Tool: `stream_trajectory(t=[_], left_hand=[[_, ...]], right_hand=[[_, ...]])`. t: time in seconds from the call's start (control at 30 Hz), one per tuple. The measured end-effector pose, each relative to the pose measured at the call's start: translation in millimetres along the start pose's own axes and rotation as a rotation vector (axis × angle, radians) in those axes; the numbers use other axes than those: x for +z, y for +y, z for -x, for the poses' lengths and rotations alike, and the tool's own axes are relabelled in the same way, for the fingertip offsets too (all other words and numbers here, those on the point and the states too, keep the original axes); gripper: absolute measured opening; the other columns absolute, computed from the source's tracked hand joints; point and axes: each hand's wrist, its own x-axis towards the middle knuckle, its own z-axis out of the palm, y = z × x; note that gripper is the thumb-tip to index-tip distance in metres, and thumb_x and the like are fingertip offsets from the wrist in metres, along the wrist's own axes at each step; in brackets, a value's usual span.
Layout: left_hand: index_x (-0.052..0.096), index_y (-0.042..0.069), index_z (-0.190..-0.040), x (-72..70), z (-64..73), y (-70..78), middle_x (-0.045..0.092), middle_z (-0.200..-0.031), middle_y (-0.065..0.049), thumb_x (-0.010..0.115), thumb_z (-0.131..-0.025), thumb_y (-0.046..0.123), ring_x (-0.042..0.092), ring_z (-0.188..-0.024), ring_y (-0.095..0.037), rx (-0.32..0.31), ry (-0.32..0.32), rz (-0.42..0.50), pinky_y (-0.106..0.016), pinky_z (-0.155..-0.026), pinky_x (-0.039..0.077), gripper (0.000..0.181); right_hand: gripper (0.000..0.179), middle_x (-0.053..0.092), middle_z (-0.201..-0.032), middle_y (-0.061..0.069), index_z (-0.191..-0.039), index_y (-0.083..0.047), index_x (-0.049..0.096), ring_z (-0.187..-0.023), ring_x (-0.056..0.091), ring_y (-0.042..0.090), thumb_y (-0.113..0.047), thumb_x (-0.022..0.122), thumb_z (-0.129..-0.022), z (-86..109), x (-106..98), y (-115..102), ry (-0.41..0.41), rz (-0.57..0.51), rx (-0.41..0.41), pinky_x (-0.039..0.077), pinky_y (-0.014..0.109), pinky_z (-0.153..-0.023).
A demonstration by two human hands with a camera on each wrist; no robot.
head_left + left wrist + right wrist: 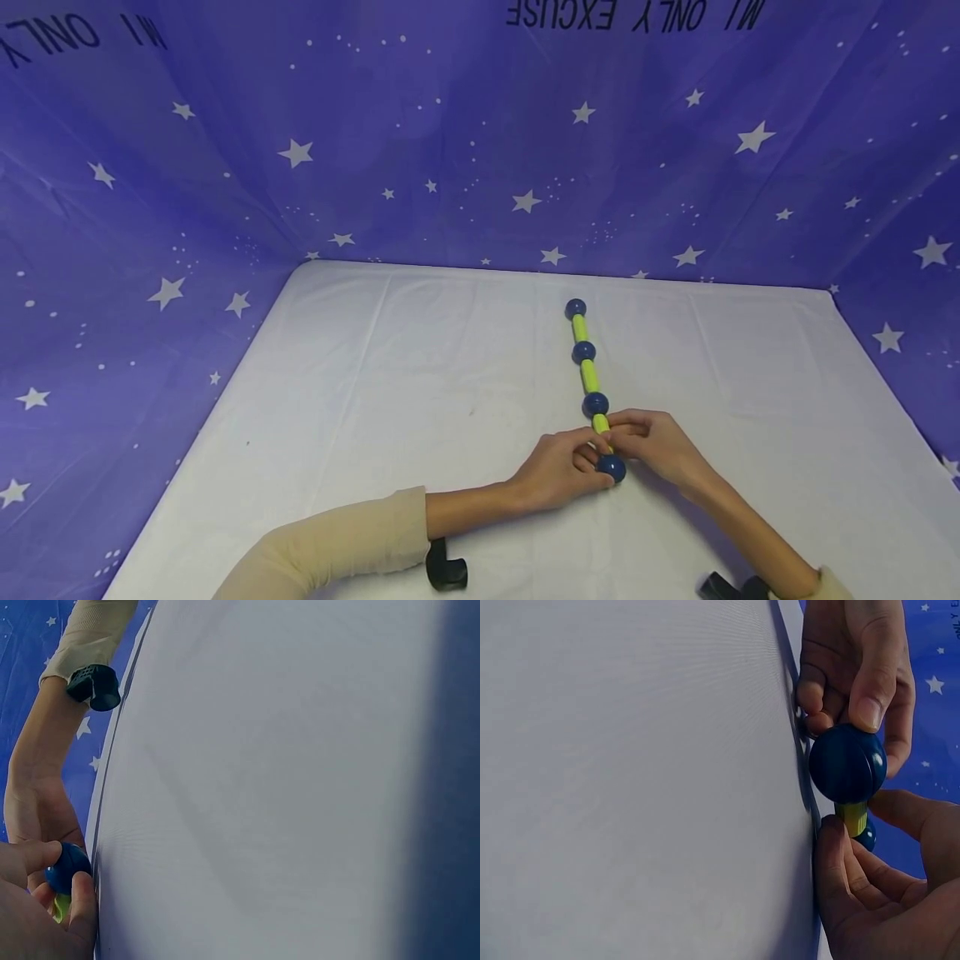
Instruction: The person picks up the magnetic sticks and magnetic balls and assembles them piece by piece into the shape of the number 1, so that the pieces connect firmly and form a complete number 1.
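Note:
A straight chain of dark blue balls and yellow-green rods lies on the white table, running from its far ball (575,308) toward me. At the near end my left hand (557,472) holds the last blue ball (612,468) between thumb and fingers. My right hand (663,448) comes from the right and pinches the nearest rod (601,423), just beyond that ball. The right wrist view shows this ball (846,763) meeting the rod (853,817), with thumb and fingers on either side of the rod. Fingers partly cover the rod in every view.
White cloth covers the table (420,358). A purple-blue curtain (450,150) with white stars and lettering stands behind and at both sides. Black wrist devices show by the left sleeve (446,568) and at the right forearm (738,587).

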Motion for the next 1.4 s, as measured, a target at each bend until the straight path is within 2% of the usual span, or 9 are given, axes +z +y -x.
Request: stream_trajectory(t=[0.43, 0.77, 1.1, 1.4], left_hand=[[0.067, 0.003, -0.103, -8.4, 1.6, -4.0, 0.071, -0.087, -0.006, 0.082, -0.082, 0.003, 0.065, -0.071, 0.001, 0.011, 0.012, 0.002, -0.015, -0.069, 0.052, 0.025], [0.067, 0.004, -0.106, -14.8, 2.2, -8.2, 0.071, -0.089, -0.003, 0.08, -0.084, 0.004, 0.064, -0.071, 0.002, 0.021, 0.015, -0.022, -0.016, -0.069, 0.053, 0.026], [0.068, 0.004, -0.106, -19.7, 3.6, -10.4, 0.071, -0.09, -0.007, 0.081, -0.082, 0.002, 0.065, -0.07, -0.001, -0.001, 0.039, -0.007, -0.016, -0.067, 0.052, 0.027], [0.068, 0.004, -0.108, -23.3, 5.1, -13.4, 0.071, -0.092, -0.004, 0.081, -0.083, 0.004, 0.065, -0.072, -0.001, 0.001, 0.044, -0.006, -0.017, -0.068, 0.053, 0.028]], right_hand=[[0.038, 0.073, -0.101, 0.014, -0.12, 0.012, 0.061, -0.088, 0.071, 0.021, -0.014, 0.068, -0.093, -8.8, 6.7, -4.9, 0.011, 0.038, -0.022, 0.055, 0.027, -0.073], [0.038, 0.073, -0.1, 0.014, -0.121, 0.012, 0.06, -0.087, 0.071, 0.023, -0.013, 0.067, -0.093, -16.8, 11.8, -4.1, 0.021, 0.033, -0.01, 0.055, 0.028, -0.073], [0.036, 0.074, -0.096, 0.013, -0.119, 0.012, 0.062, -0.088, 0.071, 0.021, -0.011, 0.067, -0.092, -21.7, 18.2, -9.1, 0.045, 0.039, -0.003, 0.055, 0.026, -0.074], [0.036, 0.074, -0.097, 0.012, -0.119, 0.01, 0.063, -0.087, 0.072, 0.022, -0.012, 0.068, -0.091, -25.5, 21.9, -7.7, 0.055, 0.045, -0.001, 0.055, 0.025, -0.075]])
